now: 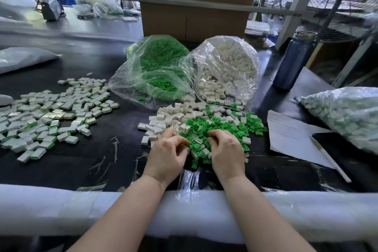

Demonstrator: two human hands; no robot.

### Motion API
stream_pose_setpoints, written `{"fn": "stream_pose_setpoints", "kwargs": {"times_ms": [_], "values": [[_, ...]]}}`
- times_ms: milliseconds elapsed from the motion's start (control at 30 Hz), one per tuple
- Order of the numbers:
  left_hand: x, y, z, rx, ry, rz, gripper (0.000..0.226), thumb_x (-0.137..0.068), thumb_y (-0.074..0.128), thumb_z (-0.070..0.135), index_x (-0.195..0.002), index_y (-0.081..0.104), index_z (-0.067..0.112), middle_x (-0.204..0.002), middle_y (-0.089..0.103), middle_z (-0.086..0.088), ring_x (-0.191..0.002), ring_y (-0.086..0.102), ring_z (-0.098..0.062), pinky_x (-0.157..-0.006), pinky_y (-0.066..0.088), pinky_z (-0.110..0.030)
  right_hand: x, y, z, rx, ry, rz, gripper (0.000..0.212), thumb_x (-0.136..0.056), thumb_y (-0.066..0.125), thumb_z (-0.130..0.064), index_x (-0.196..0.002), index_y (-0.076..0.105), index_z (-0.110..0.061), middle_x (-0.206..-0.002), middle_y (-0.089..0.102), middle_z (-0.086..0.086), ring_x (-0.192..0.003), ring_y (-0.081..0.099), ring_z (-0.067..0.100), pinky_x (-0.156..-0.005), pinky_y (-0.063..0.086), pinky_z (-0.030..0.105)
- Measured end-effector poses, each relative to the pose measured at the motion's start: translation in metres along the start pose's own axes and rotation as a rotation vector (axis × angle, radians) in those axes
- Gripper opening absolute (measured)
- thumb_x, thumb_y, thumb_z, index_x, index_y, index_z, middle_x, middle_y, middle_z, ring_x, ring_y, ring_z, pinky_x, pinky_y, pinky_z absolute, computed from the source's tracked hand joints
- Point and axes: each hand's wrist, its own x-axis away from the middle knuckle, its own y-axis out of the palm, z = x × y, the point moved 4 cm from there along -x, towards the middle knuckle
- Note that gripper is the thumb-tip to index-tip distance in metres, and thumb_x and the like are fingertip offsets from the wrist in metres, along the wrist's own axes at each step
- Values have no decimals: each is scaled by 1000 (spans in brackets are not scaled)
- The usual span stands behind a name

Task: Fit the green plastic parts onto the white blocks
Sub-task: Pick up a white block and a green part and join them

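While both hands work at the near edge of a mixed heap on the dark surface, the left hand has its fingers curled narrow, pinching something small that I cannot make out. The right hand also has curled fingers, their tips buried among the green plastic parts; whether they hold one I cannot tell. Loose white blocks lie just beyond the left fingertips, touching the green heap. Behind these lie an open bag of green parts and an open bag of white blocks. Well apart to the left lies a spread of assembled pieces.
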Motion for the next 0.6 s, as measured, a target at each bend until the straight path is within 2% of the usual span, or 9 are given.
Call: {"fn": "stream_pose_setpoints", "kwargs": {"times_ms": [67,200,300,333,433,500,600], "values": [[0,-2,1,20,2,8,14,-80,70,10,-93,72,9,-87,49,9,-76,47,-3,-73,29,7,2,-2,1,28,12,11,24,-93,54,-17,-114,63,-8,-108,64,4,-101,53,19,-88,37,23],[1,-4,2,30,3,27,17,-80,68,7,-98,71,7,-90,52,8,-79,51,-7,-74,30,7,5,-6,4,72,42,50,22,-92,54,-18,-111,64,-12,-107,63,2,-101,51,19,-91,38,29],[2,-3,5,26,26,-5,18,-79,70,13,-97,70,9,-91,51,5,-82,54,-11,-79,43,-10,7,-9,2,60,42,81,19,-91,54,-15,-105,66,-11,-103,64,3,-98,52,20,-87,39,28],[3,-3,7,9,41,-19,19,-77,72,17,-96,69,11,-91,51,5,-86,53,-13,-81,43,-17,8,-10,1,57,47,90,18,-89,55,-14,-103,66,-11,-102,64,3,-97,53,20,-85,39,27],[4,-1,9,-33,75,-69,32,-67,80,31,-92,66,15,-92,48,3,-91,46,-13,-79,33,-16,9,-10,2,47,98,91,16,-87,56,-14,-100,65,-14,-100,63,0,-92,57,20,-73,37,25],[5,2,9,-67,89,-142,40,-64,81,38,-94,64,18,-93,46,4,-92,44,-12,-81,35,-21,10,-10,3,60,127,69,15,-87,56,-17,-99,64,-16,-99,64,-1,-88,59,21,-67,33,24],[4,5,11,-93,98,-206,36,-68,78,36,-96,61,19,-91,44,7,-89,45,-12,-85,42,-27,10,-10,2,105,138,50,15,-88,55,-21,-99,64,-18,-94,68,1,-87,61,25,-66,33,26]]}}
